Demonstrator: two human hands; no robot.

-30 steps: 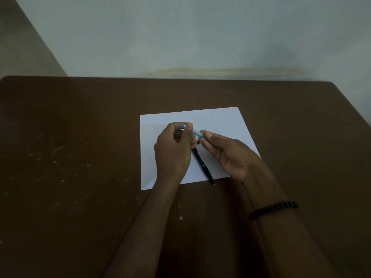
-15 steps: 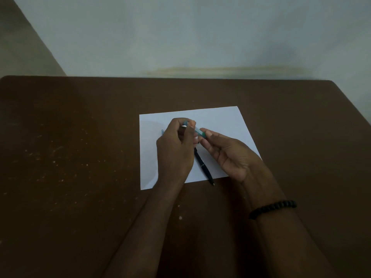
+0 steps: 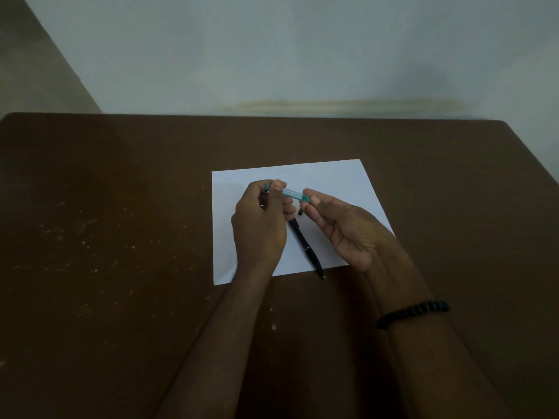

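A small teal tube-like object (image 3: 292, 194) is held just above a white sheet of paper (image 3: 332, 182). My left hand (image 3: 260, 228) pinches its left end between thumb and fingers. My right hand (image 3: 341, 228) pinches its right end with thumb and fingertips, palm turned up. A black pen (image 3: 307, 247) lies on the sheet between my hands, its tip past the paper's near edge. The pen's upper end is hidden behind my fingers.
The paper lies on a dark brown table (image 3: 106, 237) speckled with light spots. A pale wall (image 3: 272, 55) rises behind the table's far edge. A black bead bracelet (image 3: 414, 313) circles my right wrist.
My hands have drawn slightly apart, so more of the teal object shows between them. The pen and paper have not moved.
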